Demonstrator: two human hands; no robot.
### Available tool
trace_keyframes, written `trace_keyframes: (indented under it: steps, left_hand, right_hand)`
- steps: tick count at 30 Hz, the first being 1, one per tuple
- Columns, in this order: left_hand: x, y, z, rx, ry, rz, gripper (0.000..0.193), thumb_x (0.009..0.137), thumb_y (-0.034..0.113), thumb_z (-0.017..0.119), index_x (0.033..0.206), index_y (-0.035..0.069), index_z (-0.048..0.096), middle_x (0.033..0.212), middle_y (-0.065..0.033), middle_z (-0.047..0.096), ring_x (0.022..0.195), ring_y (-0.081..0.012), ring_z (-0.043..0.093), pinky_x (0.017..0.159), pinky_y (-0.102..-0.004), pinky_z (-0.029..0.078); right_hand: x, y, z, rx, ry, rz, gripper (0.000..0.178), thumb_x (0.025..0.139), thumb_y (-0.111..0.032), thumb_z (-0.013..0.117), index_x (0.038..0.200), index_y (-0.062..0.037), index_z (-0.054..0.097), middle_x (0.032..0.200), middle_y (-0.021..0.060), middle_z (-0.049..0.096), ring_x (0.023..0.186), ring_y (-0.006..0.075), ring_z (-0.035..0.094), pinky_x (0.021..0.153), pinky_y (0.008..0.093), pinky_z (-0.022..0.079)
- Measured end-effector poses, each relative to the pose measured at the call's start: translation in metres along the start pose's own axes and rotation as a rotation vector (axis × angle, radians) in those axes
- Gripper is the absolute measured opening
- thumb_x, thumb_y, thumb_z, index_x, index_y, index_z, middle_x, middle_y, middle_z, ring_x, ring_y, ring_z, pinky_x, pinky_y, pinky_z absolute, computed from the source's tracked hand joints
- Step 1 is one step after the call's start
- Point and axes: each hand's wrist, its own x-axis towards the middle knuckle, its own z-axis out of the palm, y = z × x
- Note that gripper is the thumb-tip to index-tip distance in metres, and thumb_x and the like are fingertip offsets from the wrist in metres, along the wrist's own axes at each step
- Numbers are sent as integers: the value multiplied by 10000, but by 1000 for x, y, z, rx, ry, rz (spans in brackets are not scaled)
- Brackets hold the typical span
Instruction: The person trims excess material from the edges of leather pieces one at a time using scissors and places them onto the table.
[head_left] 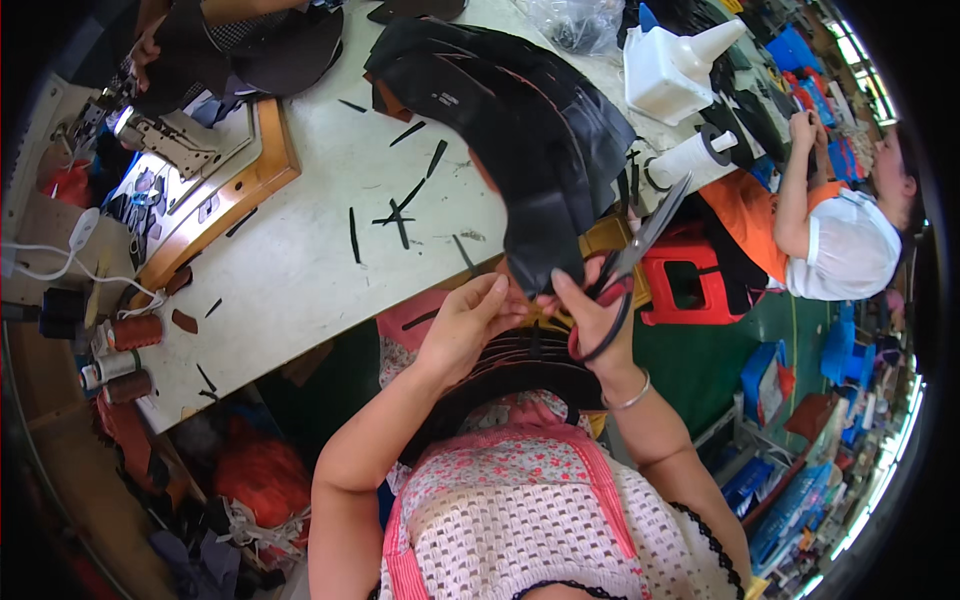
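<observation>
A stack of black leather pieces lies on the white table, its narrow end hanging over the front edge toward me. My right hand has the scissors in its grip, blades pointing up and to the right, away from the leather. The thumb of that hand also rests by the leather's lower end. Close by on the left, my left hand is closed in a pinch beside the same end; what its fingertips hold is too small to tell. More dark curved pieces are stacked across my lap.
Thin black offcuts are scattered over the white table. A sewing machine stands at the left, with thread spools below it. At the right are a white thread cone, a red stool and another seated person.
</observation>
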Motion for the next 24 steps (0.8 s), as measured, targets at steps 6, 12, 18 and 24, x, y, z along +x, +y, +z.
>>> trace_keyframes:
  steps: [6,12,18,24]
  left_hand:
    - [2,-15,7,-78,-35,209,189,960,109,512,1058,-40,574,958,-88,637,857,-134,611,809,-263,513]
    - [4,-23,26,-80,-31,305,135,944,78,535,979,-35,600,938,-94,650,842,-132,615,802,-266,513]
    - [6,-25,25,-79,-62,297,156,946,79,533,1030,-36,597,954,-97,652,860,-142,622,802,-275,510]
    - [8,-29,22,-20,-120,301,211,951,70,516,1121,-40,574,957,-108,652,872,-156,625,812,-290,506]
  right_hand:
    - [-20,-15,-59,-238,-328,213,253,869,-196,644,920,-9,481,753,67,582,582,127,595,507,223,464]
    - [-54,-7,-93,123,-861,624,806,793,-729,396,1043,23,540,874,57,580,681,83,494,593,203,388]
    - [-55,6,-101,310,-898,746,968,729,-841,262,1048,34,524,886,73,556,691,113,486,620,228,392]
    - [-46,0,-103,363,-865,822,939,736,-839,246,985,27,510,832,64,525,657,120,481,585,238,387]
